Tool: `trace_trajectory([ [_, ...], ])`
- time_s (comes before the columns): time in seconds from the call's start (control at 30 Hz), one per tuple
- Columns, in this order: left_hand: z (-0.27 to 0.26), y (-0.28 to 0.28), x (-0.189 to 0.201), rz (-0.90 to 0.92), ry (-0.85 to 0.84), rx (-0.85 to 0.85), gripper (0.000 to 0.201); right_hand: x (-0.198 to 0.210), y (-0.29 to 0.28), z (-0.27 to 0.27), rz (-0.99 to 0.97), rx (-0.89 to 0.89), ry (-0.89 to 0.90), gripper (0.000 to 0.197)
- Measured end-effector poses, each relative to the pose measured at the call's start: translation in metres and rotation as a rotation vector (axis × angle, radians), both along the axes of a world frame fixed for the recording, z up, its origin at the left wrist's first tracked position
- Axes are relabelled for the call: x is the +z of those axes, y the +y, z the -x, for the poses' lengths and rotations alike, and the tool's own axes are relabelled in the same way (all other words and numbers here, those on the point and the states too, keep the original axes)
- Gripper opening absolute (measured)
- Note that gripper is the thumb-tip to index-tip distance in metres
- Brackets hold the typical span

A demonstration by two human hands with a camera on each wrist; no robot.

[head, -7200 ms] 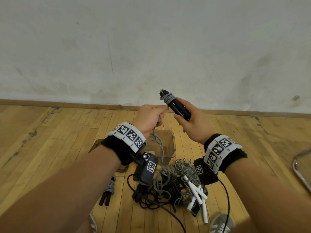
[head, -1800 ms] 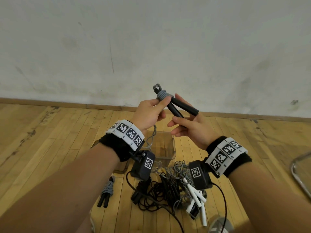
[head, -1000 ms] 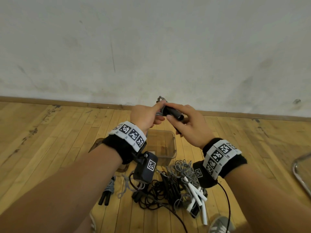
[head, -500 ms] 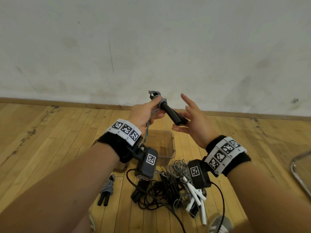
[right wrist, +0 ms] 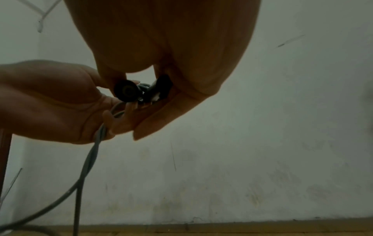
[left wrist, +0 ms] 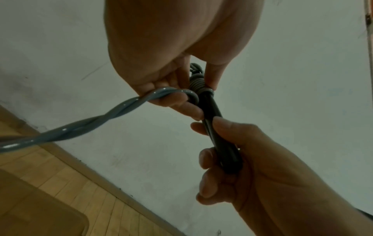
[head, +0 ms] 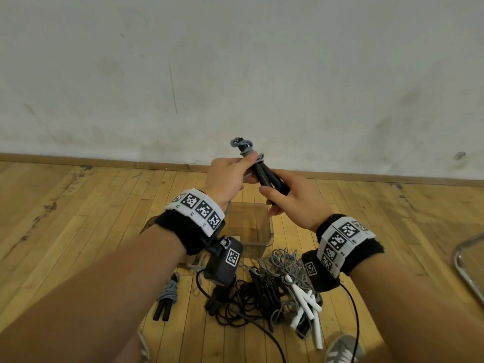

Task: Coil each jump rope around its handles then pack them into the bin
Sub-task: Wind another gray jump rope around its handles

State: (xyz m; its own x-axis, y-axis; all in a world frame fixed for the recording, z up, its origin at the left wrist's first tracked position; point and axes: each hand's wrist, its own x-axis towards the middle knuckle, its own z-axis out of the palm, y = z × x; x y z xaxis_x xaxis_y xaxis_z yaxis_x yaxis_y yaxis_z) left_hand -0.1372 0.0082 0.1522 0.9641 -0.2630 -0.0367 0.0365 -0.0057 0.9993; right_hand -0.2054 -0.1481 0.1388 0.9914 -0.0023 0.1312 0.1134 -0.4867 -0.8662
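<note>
Two black jump-rope handles point(head: 264, 174) are held together above the floor, their top end wrapped in a few turns of grey rope point(head: 247, 150). My right hand point(head: 290, 203) grips the lower part of the handles point(left wrist: 224, 153). My left hand point(head: 226, 179) pinches the doubled grey rope point(left wrist: 113, 111) against the handles at the coil, and the loose rope trails down past my wrist. A clear plastic bin point(head: 264, 244) stands on the floor below my hands. The handle ends point(right wrist: 125, 92) show in the right wrist view.
A tangled pile of black and grey ropes point(head: 264, 289) with white handles point(head: 306, 305) lies on the wooden floor near my feet. One coiled rope with black handles point(head: 166, 299) lies to its left. A metal chair frame point(head: 468, 268) is at the right edge. The wall stands behind the bin.
My right hand, open half a second ago, has closed round the handles again. My left hand has brought the rope round the top of the handles, and the bundle now points more upright.
</note>
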Motion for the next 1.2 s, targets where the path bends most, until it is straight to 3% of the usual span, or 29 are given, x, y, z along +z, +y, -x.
trace_trajectory([
  [0.23, -0.008, -0.002, -0.005, 0.031, -0.017, 0.001, 0.028, -0.002, 0.003, -0.002, -0.374, 0.017, 0.114, 0.038],
  [0.57, -0.006, 0.002, 0.003, 0.13, 0.017, -0.12, 0.028, -0.006, 0.001, -0.01, -0.572, 0.055, 0.14, 0.039],
  [0.67, -0.009, 0.001, 0.001, 0.043, -0.051, -0.118, 0.03, 0.001, 0.0, -0.01, -0.495, 0.051, 0.047, 0.034],
  [0.8, -0.011, 0.002, -0.01, -0.114, -0.145, -0.049, 0.028, 0.001, -0.009, -0.013, -0.232, -0.044, -0.099, 0.033],
  [0.93, -0.009, 0.001, -0.015, -0.103, -0.142, -0.046, 0.016, -0.005, -0.02, -0.017, -0.068, -0.152, -0.172, 0.038],
  [1.1, -0.008, -0.002, -0.017, -0.143, -0.122, -0.046, 0.045, -0.011, -0.028, -0.018, 0.153, -0.211, -0.185, 0.044],
  [1.2, -0.005, -0.005, -0.016, -0.126, -0.081, -0.067, 0.04, -0.015, -0.027, -0.019, 0.309, -0.256, -0.221, 0.048],
])
